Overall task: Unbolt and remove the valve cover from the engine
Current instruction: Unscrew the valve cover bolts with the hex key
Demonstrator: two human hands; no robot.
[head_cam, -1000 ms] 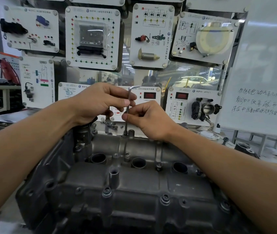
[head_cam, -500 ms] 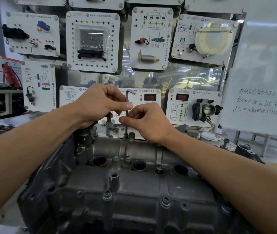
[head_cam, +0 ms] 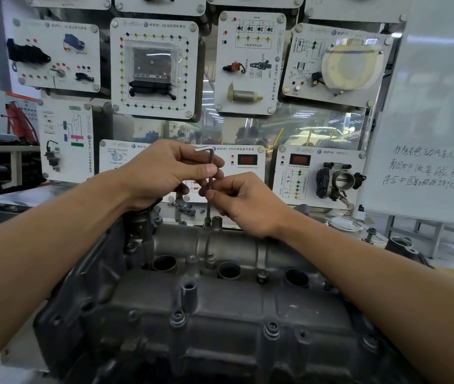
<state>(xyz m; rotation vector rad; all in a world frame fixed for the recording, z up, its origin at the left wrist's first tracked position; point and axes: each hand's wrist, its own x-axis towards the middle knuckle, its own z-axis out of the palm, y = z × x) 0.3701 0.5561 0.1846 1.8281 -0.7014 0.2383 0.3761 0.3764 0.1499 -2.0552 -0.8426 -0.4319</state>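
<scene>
A grey cast valve cover [head_cam: 220, 309] with three round plug holes and several bolts fills the lower middle. An L-shaped hex key [head_cam: 211, 164] stands upright with its tip in a bolt [head_cam: 207, 221] on the cover's far edge. My left hand [head_cam: 159, 173] pinches the key near its bent top, whose short arm points left. My right hand [head_cam: 245, 200] pinches the shaft lower down, just above the bolt.
A wall of white training panels [head_cam: 153, 67] with sensors and a throttle body [head_cam: 336, 180] stands behind the engine. A whiteboard [head_cam: 436, 134] with handwriting is at the right. Loose small parts [head_cam: 185, 207] lie on the bench behind the cover.
The key's short arm has swung from pointing right to pointing left, both hands staying on the key. The view has shifted slightly.
</scene>
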